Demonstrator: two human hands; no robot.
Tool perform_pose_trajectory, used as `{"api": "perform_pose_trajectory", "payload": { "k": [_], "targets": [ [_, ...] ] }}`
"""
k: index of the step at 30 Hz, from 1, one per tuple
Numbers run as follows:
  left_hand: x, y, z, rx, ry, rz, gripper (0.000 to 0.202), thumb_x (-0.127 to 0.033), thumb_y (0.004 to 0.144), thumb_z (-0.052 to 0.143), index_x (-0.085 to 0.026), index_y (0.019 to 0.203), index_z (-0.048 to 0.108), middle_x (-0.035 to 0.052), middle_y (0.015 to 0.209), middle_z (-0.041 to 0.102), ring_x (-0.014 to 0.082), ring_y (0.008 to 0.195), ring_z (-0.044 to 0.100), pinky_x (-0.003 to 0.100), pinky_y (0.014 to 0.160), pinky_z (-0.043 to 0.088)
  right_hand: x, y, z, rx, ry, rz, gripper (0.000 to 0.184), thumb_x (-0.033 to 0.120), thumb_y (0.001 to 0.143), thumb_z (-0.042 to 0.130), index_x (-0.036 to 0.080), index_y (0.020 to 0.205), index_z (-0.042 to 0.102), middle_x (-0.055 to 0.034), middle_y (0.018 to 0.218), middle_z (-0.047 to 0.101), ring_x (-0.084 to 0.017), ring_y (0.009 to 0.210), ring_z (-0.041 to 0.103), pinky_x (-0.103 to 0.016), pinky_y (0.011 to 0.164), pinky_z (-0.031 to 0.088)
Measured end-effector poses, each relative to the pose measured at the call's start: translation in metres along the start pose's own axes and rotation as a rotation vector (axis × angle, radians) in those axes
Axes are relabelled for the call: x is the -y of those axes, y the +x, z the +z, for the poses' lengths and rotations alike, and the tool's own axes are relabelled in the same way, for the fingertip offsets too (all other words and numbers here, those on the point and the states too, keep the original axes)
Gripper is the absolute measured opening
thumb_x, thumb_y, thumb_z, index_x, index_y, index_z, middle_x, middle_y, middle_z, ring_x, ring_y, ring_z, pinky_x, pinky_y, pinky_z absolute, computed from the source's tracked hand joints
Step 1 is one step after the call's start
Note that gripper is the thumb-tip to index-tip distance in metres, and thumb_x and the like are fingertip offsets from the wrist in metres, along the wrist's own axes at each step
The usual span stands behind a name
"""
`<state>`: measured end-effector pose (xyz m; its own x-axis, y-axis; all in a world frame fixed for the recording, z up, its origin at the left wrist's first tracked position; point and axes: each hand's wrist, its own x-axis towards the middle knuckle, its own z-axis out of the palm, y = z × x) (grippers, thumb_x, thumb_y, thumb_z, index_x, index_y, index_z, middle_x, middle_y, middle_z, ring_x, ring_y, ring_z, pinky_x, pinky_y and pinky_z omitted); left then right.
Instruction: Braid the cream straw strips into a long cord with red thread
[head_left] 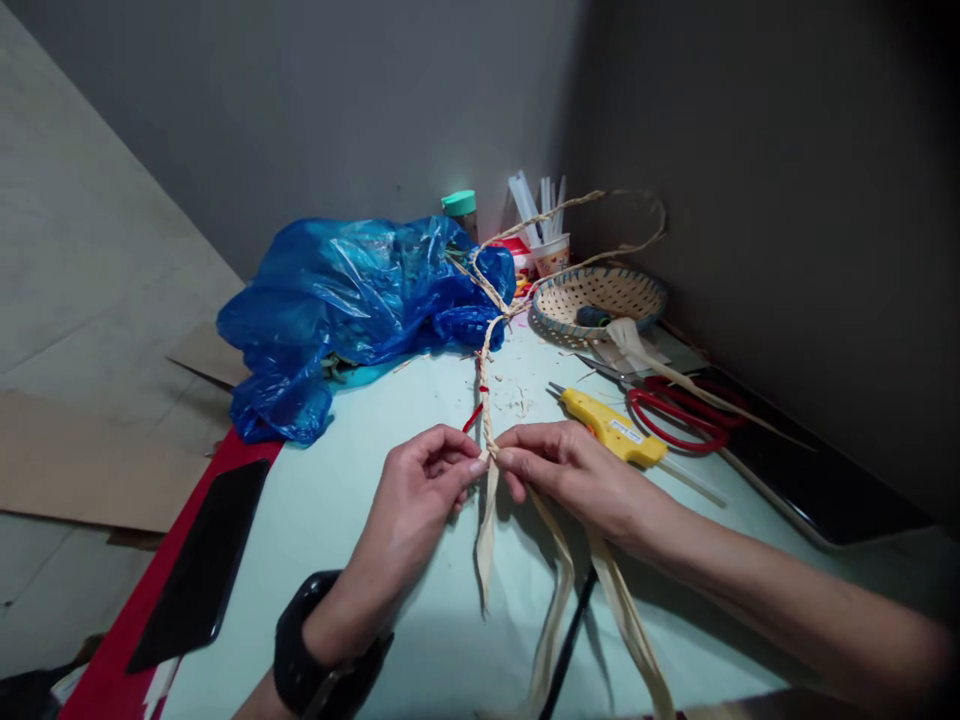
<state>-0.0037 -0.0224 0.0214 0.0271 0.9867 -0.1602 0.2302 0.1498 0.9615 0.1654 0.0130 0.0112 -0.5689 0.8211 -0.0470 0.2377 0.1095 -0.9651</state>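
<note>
My left hand (420,490) and my right hand (570,470) meet over a pale green table (337,500), both pinching the near end of a braided straw cord (486,370). The braid runs away from me, loops high near the wall and comes back down by a woven basket (600,295). Three loose flat straw strips (555,580) hang from the pinch toward me. A bit of red thread (472,416) sticks out of the braid just beyond my fingers. A black watch sits on my left wrist.
A crumpled blue plastic bag (352,300) lies at the back left. A yellow glue gun (611,428) and red scissors (679,412) lie right of my hands. A cup of white sticks (547,250), a green-capped jar (459,205) and a black phone (202,560) are also here.
</note>
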Motion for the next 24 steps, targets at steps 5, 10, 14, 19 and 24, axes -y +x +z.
{"api": "perform_pose_trajectory", "payload": {
  "k": [5, 10, 14, 19, 24],
  "targets": [
    [-0.001, 0.000, -0.003, 0.032, 0.021, -0.022, 0.019, -0.032, 0.079, 0.064, -0.013, 0.081, 0.062, -0.0026, 0.065, 0.055, 0.0061, 0.055, 0.043, 0.019, 0.052, 0.033, -0.001, -0.001, 0.001, -0.006, -0.125, 0.010, 0.029, 0.029, 0.090, 0.046, 0.015, 0.069, 0.060, 0.0018, 0.060, 0.058, -0.009, 0.055, 0.044, -0.022, 0.055, 0.031],
    [-0.004, -0.009, 0.008, -0.138, 0.161, 0.044, 0.018, -0.031, 0.080, 0.061, -0.014, 0.075, 0.062, -0.0024, 0.060, 0.054, 0.0082, 0.053, 0.043, 0.021, 0.050, 0.034, 0.002, -0.003, 0.004, -0.093, -0.267, -0.035, 0.027, 0.026, 0.090, 0.046, 0.015, 0.071, 0.063, 0.0004, 0.063, 0.062, -0.011, 0.060, 0.052, -0.024, 0.059, 0.033],
    [0.005, -0.018, 0.025, -0.337, 0.503, 0.420, 0.017, -0.019, 0.084, 0.056, -0.014, 0.070, 0.064, 0.0012, 0.063, 0.056, 0.0109, 0.056, 0.049, 0.024, 0.055, 0.039, 0.001, -0.004, 0.007, -0.126, -0.221, -0.055, 0.025, 0.023, 0.090, 0.045, 0.016, 0.077, 0.065, -0.0007, 0.069, 0.066, -0.013, 0.066, 0.057, -0.024, 0.063, 0.036],
    [0.022, -0.023, 0.037, -0.388, 0.848, 0.817, 0.015, -0.003, 0.083, 0.053, -0.008, 0.084, 0.066, 0.0063, 0.069, 0.060, 0.0151, 0.064, 0.056, 0.027, 0.062, 0.047, -0.004, -0.005, 0.007, -0.148, -0.263, -0.060, 0.024, 0.024, 0.089, 0.046, 0.015, 0.077, 0.065, -0.0028, 0.075, 0.066, -0.014, 0.070, 0.055, -0.025, 0.063, 0.035],
    [0.030, -0.029, 0.040, -0.395, 1.123, 0.921, 0.028, 0.002, 0.081, 0.050, 0.002, 0.107, 0.061, 0.0132, 0.078, 0.063, 0.0199, 0.070, 0.058, 0.033, 0.064, 0.052, -0.004, -0.006, 0.005, -0.109, -0.200, -0.054, 0.029, 0.026, 0.091, 0.044, 0.015, 0.067, 0.057, 0.0014, 0.062, 0.052, -0.011, 0.063, 0.045, -0.024, 0.058, 0.030]
  ]
}}
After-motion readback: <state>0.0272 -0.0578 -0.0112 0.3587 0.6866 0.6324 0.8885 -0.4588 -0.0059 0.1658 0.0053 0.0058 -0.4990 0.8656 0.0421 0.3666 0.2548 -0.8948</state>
